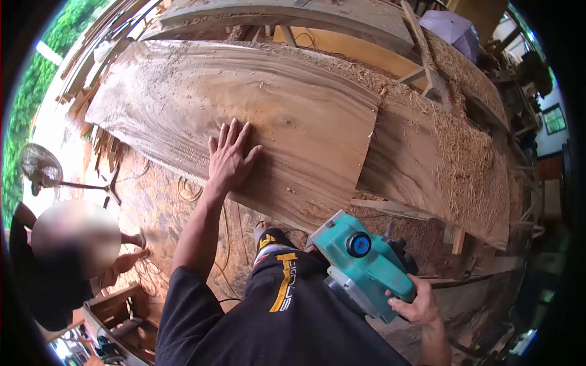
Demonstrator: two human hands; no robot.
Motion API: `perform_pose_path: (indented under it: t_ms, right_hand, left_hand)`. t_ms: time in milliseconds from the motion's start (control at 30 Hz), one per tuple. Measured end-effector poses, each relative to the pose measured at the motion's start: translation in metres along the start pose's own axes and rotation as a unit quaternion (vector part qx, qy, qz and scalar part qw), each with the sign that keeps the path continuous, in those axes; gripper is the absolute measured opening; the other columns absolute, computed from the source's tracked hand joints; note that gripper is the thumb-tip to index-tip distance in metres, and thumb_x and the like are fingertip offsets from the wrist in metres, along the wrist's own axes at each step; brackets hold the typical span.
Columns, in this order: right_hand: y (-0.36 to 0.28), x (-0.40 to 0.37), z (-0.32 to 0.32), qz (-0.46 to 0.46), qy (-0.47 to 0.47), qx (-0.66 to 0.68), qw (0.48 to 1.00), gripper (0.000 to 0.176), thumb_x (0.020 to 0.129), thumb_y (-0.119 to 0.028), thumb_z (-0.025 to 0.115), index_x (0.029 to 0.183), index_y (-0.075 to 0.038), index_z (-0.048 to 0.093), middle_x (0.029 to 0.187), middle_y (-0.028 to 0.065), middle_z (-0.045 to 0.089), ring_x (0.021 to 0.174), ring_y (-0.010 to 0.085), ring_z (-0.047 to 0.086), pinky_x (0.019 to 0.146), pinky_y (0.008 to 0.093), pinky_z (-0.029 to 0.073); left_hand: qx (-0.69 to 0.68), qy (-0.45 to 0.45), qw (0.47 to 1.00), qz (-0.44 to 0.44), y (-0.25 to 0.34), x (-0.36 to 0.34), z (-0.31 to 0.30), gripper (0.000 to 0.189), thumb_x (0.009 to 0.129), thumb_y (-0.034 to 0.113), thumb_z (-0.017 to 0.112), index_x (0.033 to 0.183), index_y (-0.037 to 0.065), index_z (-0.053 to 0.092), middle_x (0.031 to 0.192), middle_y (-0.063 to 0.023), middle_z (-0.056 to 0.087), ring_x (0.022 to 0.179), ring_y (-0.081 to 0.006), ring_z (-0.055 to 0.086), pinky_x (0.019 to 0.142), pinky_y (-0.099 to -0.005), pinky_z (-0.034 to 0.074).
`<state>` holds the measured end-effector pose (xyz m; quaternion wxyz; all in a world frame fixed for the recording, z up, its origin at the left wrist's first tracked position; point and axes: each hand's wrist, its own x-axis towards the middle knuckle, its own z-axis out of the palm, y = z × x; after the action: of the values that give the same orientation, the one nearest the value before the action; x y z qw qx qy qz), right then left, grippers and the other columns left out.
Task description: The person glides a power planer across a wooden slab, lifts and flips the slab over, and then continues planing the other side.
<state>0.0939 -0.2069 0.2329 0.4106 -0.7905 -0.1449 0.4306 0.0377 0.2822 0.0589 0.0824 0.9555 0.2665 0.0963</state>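
1. Head view, the only feed I have. The left hand point(231, 161) lies palm down on a broad wood slab point(171, 91). Its fingers point(235, 131) are straight and slightly spread, the thumb angled off to the right. It grips nothing.
2. The slab runs across the upper frame from upper left towards the right, its planed face up with the grain plain to see. The hand sits near the slab's near edge, about midway along.
3. The right hand point(420, 305) is low on the right, fingers wrapped tight around the rear handle of a teal electric planer point(363, 262). The planer hangs off the wood, below the slab's near edge and close to my wearer's dark-clothed body point(274, 317).
4. A second plank point(403, 158) butts against the slab's right end. Shavings point(464, 165) lie thick over its far and right parts.
5. On the left there is a standing fan point(39, 166). Below it another person point(55, 274) in dark clothes stands well apart from both hands.
6. A purple cloth point(455, 30) lies at the top right, beyond the planks.
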Motion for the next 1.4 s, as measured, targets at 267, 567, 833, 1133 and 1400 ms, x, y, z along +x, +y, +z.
perform_pose_path:
  t_ms: [267, 567, 833, 1133, 1400]
  right_hand:
    - [-0.053, 0.048, 0.124, -0.018, 0.169, -0.009, 0.985, 0.029, 0.083, -0.017, 0.076, 0.101, 0.003, 0.065, 0.081, 0.0206, 0.070, 0.076, 0.0318, 0.073, 0.068, 0.0402, 0.055]
    - [-0.146, 0.188, 0.182, -0.140, 0.287, 0.011, 0.948, 0.033, 0.089, -0.023, 0.073, 0.107, 0.004, 0.065, 0.092, 0.0233, 0.072, 0.085, 0.0396, 0.072, 0.075, 0.0431, 0.056]
    - [-0.154, 0.276, 0.154, -0.263, 0.170, 0.179, 0.933, 0.048, 0.100, -0.042, 0.062, 0.129, -0.003, 0.058, 0.075, 0.0022, 0.061, 0.061, 0.0085, 0.059, 0.055, 0.0281, 0.049]
    - [-0.028, 0.043, 0.203, -0.071, 0.182, 0.087, 0.977, 0.057, 0.094, -0.018, 0.064, 0.141, 0.009, 0.046, 0.101, 0.0187, 0.067, 0.087, 0.0248, 0.068, 0.078, 0.0365, 0.055]
    - [-0.056, 0.100, 0.189, -0.141, 0.223, 0.020, 0.964, 0.056, 0.094, -0.019, 0.067, 0.139, 0.008, 0.048, 0.106, 0.0239, 0.068, 0.094, 0.0341, 0.071, 0.081, 0.0397, 0.056]
  left_hand:
    - [-0.021, -0.036, 0.996, 0.073, -0.057, 0.073, -0.005, 0.064, 0.101, 0.055, 0.048, 0.154, 0.020, 0.041, 0.165, -0.0082, 0.031, 0.152, -0.0322, 0.027, 0.117, -0.0602, 0.022]
    - [-0.078, 0.021, 0.996, 0.041, -0.086, 0.103, 0.014, 0.053, 0.106, 0.044, 0.042, 0.149, 0.015, 0.049, 0.160, -0.0084, 0.040, 0.150, -0.0313, 0.031, 0.119, -0.0549, 0.021]
    - [-0.082, 0.059, 0.992, 0.081, -0.089, 0.099, 0.016, 0.052, 0.103, 0.042, 0.049, 0.145, 0.013, 0.052, 0.156, -0.0089, 0.046, 0.147, -0.0310, 0.036, 0.117, -0.0511, 0.024]
    - [-0.420, -0.249, 0.814, 0.316, 0.036, 0.045, -0.074, 0.048, 0.085, 0.037, 0.074, 0.121, 0.006, 0.067, 0.097, -0.0175, 0.069, 0.090, -0.0395, 0.067, 0.078, -0.0457, 0.056]
    - [-0.261, -0.088, 0.875, 0.399, 0.073, 0.068, -0.054, 0.034, 0.086, 0.042, 0.071, 0.082, 0.010, 0.060, 0.073, -0.0114, 0.064, 0.067, -0.0353, 0.066, 0.059, -0.0461, 0.052]
